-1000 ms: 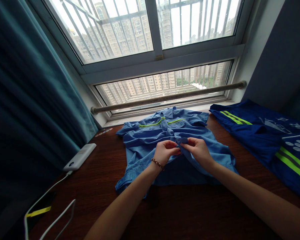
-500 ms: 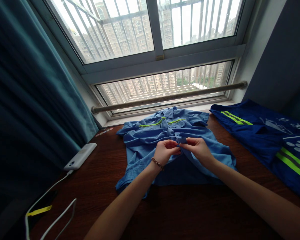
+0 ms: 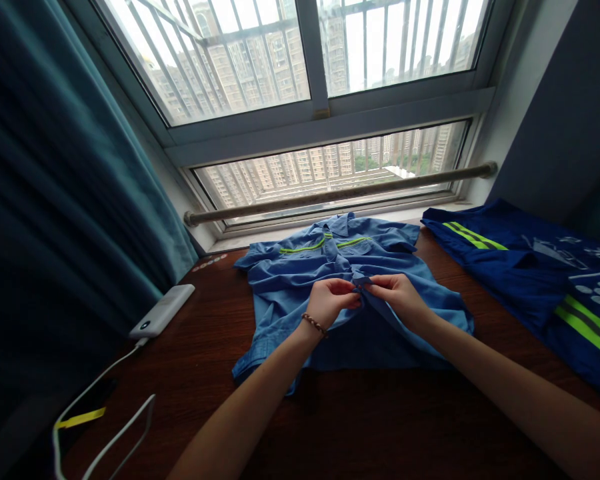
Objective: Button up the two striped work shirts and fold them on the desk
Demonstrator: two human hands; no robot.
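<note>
A light blue short-sleeved work shirt (image 3: 300, 287) with yellow-green piping across the chest lies face up on the dark wooden table (image 3: 195, 360), collar toward the window. Both hands meet at the lower part of its front opening. My left hand (image 3: 330, 300), with a braided bracelet at the wrist, pinches one front edge. Close beside it, my right hand (image 3: 397, 297) pinches the other edge, and a small flap of cloth sticks up between the fingertips. Whether a button sits between the fingers is too small to tell.
A dark blue garment (image 3: 515, 273) with yellow-green stripes lies at the right. On the left are a white power bank (image 3: 163, 310), its white cable (image 3: 97, 380) and a yellow strip (image 3: 83, 419). Beyond stand a curtain (image 3: 80, 167), a rail (image 3: 340, 193) and the window.
My right fingertips have shifted slightly at the cloth edge, and the small flap between the hands has changed shape. My left hand stays nearly still.
</note>
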